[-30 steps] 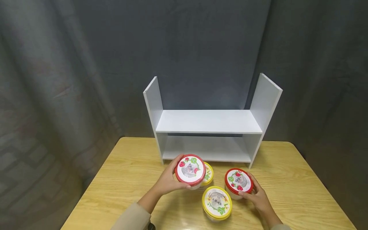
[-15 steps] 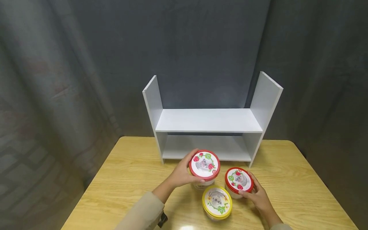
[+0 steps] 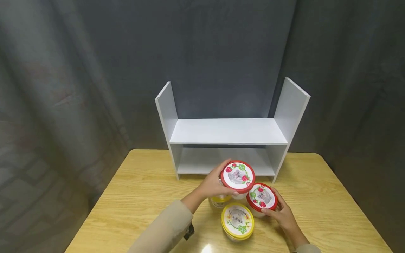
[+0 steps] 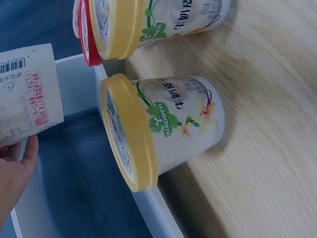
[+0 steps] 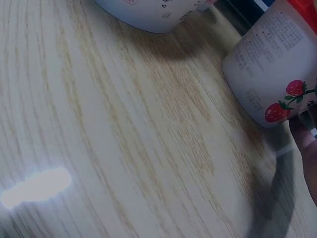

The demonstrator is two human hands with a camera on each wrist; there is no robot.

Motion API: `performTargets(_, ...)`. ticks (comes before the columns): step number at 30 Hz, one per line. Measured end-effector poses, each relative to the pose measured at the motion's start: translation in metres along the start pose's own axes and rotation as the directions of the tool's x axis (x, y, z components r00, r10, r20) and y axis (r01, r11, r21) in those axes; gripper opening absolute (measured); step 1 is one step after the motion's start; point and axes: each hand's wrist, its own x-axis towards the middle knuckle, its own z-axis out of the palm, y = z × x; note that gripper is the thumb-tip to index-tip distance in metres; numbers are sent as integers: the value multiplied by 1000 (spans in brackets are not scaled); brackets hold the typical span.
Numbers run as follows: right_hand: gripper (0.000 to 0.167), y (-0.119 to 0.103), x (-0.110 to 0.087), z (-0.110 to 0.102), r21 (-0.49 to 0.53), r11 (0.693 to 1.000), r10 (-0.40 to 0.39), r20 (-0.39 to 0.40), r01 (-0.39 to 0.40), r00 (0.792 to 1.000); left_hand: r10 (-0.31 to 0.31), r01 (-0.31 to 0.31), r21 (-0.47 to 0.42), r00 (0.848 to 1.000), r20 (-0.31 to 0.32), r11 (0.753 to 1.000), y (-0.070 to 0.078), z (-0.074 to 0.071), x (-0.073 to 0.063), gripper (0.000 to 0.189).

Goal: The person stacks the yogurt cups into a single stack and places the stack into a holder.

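Note:
My left hand (image 3: 212, 184) grips a red-lidded tub (image 3: 238, 176) with a strawberry design, held up in front of the lower shelf. In the left wrist view, the white side of that tub (image 4: 29, 94) shows a barcode. My right hand (image 3: 284, 216) holds a second red-lidded tub (image 3: 262, 196), which stands on the table; the raised tub's lid overlaps its edge in the head view. Between the arms stands a yellow-lidded tub (image 3: 237, 221). Another yellow-lidded tub (image 3: 220, 201) is partly hidden under the left hand; flowers mark the nearer yellow-lidded tub (image 4: 183, 119) in the left wrist view.
Behind the tubs, a white two-tier shelf (image 3: 227, 130) with tall side panels stands at the back of the wooden table (image 3: 142, 196). Dark grey curtains (image 3: 221, 56) surround the table at the back and sides.
My left hand has carried its red-lidded tub to the right, passing over the rear yellow-lidded tub, up to the other red-lidded tub. The right hand stays in place on its tub.

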Motion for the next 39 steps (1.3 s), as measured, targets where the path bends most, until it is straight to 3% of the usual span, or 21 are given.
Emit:
performTargets(5,82,-3,-2,0,14,1000,-11,6,11,1000,-6,7,-19,1000,27,1000,3,8,9,99)
performTargets(19,79,-2,-2,-1,49,998,-33,29,32,999,-51,47,57,996,68,997,4,34,28,100)
performTargets(30,85,-5,-1,-1,-54,993,102,-12,-102,995,-64,50,118,991,118,992,5,54,41,97)
performTargets(39,70,1,-2,1,-41,998,54,-19,-54,998,-51,28,141,985,164,990,4,65,46,94)
